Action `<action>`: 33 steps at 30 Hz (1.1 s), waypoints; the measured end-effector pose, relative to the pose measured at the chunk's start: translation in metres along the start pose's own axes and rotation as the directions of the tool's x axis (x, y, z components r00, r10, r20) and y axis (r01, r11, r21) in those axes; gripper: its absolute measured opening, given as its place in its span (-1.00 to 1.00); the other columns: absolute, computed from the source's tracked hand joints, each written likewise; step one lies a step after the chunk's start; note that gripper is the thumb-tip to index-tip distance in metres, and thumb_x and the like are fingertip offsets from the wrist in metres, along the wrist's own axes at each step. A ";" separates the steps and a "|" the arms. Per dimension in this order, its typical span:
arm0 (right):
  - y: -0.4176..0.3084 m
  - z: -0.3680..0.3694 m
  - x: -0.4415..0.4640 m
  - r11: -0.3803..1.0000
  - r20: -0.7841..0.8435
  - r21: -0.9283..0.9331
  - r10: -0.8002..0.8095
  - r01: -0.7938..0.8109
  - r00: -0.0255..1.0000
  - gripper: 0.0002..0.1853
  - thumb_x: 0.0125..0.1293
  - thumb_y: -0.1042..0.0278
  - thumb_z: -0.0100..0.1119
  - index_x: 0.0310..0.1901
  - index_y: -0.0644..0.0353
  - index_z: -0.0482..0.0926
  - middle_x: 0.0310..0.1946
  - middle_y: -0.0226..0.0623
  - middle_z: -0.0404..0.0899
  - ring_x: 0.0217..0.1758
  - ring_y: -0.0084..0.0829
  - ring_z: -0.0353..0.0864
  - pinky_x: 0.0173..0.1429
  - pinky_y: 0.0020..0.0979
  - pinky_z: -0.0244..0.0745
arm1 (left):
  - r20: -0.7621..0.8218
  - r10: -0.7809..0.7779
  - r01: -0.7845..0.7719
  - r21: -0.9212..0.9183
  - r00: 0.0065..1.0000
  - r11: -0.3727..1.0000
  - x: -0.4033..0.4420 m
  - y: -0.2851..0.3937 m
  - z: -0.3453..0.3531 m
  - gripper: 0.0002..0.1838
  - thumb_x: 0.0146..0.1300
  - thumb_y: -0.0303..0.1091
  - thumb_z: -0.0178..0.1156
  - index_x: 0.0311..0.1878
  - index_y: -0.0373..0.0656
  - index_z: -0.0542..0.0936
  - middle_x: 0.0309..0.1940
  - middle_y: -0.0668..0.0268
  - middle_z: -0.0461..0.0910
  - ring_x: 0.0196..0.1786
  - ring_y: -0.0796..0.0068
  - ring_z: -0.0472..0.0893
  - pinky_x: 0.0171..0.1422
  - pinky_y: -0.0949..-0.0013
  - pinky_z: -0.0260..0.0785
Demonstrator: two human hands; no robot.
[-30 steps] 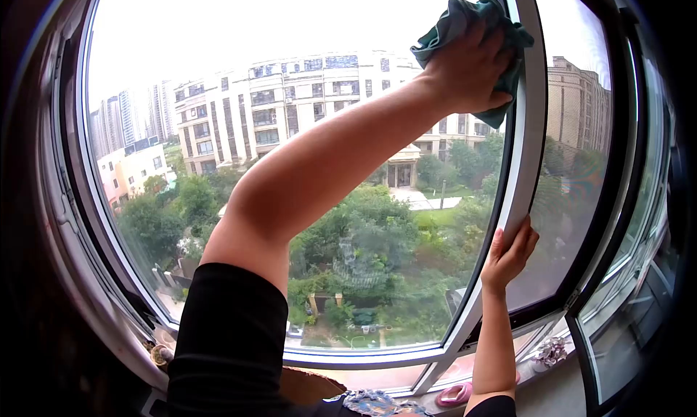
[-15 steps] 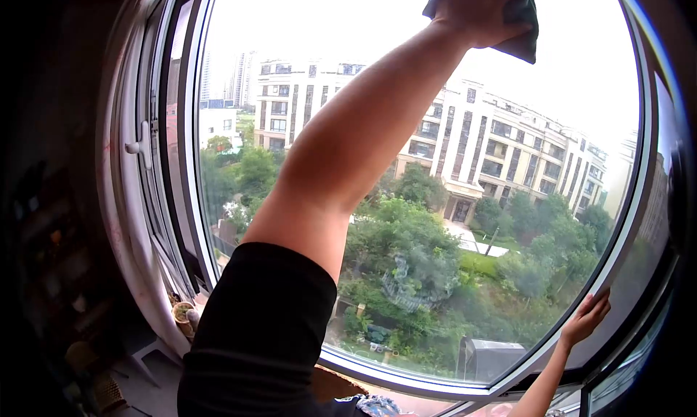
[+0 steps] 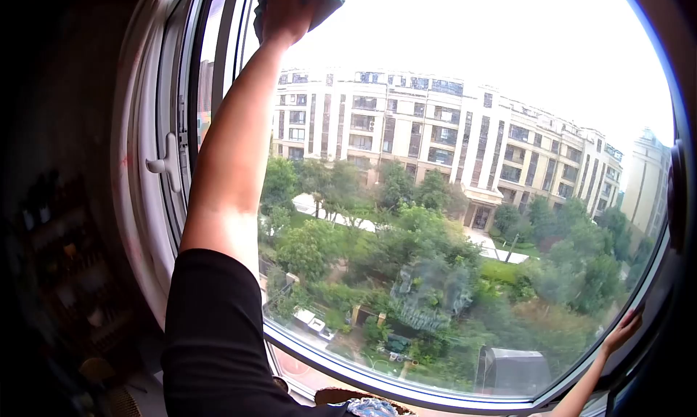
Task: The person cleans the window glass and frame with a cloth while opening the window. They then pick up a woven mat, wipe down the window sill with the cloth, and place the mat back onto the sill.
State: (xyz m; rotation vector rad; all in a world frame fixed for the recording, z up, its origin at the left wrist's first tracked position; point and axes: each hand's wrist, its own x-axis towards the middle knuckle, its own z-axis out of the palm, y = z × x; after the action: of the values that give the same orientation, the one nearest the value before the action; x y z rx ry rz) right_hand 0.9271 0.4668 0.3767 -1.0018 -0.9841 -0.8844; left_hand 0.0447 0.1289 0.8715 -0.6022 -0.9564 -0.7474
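Note:
My left hand (image 3: 289,14) is high at the upper left of the window, closed on a dark green cloth (image 3: 328,3) against the window pane (image 3: 465,39). Bunched folds of the cloth show on both sides of the hand, and its top runs out of view. At the lower right, my right hand (image 3: 623,333) grips the window frame (image 3: 581,377) at its side edge; part of its fingers is lost in the dark rim. A hazy smear (image 3: 432,297) shows on the lower middle of the glass.
A white window handle (image 3: 167,163) and a pale curtain (image 3: 138,199) are on the left. Dim shelves (image 3: 72,272) stand in the dark beyond them. Outside are trees, a pale building (image 3: 406,119) and a grey boxy unit (image 3: 513,371) below the pane.
My left hand has swept the cloth leftward across the top of the pane, from right of centre to the upper left. My right hand stays at the frame while the view has shifted.

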 end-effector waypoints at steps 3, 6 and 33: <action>0.008 0.006 -0.009 0.996 0.014 0.057 0.070 -0.070 0.997 -0.50 0.67 0.17 0.00 0.44 0.34 0.40 0.31 0.08 0.48 0.35 -0.01 0.49 0.41 -0.13 0.37 | 0.104 -0.075 0.099 -0.246 0.992 0.964 -0.053 -0.099 0.059 -0.39 0.43 0.26 0.06 0.25 -0.05 0.59 0.26 -0.03 0.55 0.28 0.02 0.57 0.37 0.04 0.38; -0.008 -0.002 -0.009 0.969 0.021 0.213 0.123 -0.125 0.992 -0.49 0.67 0.16 0.01 0.47 0.31 0.39 0.35 -0.01 0.44 0.41 -0.11 0.43 0.47 -0.18 0.30 | 0.302 -0.251 0.345 -0.319 0.920 0.883 -0.060 -0.125 0.048 -0.08 0.44 0.50 -0.11 0.47 -0.19 0.41 0.35 -0.13 0.50 0.39 -0.13 0.51 0.47 0.00 0.32; -0.117 -0.052 0.018 0.967 0.118 0.156 0.185 -0.202 0.976 -0.31 0.55 -0.02 0.13 0.50 0.33 0.32 0.01 -0.06 0.45 0.08 -0.05 0.45 0.12 -0.06 0.42 | 0.340 -0.271 0.388 -0.346 0.901 0.855 0.205 0.524 -0.197 -0.54 0.40 -0.08 -0.02 0.13 -0.16 0.64 0.00 -0.16 0.70 0.13 -0.09 0.72 0.18 -0.05 0.63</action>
State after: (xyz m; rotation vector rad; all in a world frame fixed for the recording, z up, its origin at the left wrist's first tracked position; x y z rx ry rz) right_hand 0.8373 0.3806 0.4128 -0.9881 -1.0100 -0.5834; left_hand 0.6300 0.2407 0.8962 -0.9390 -1.1956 -1.2160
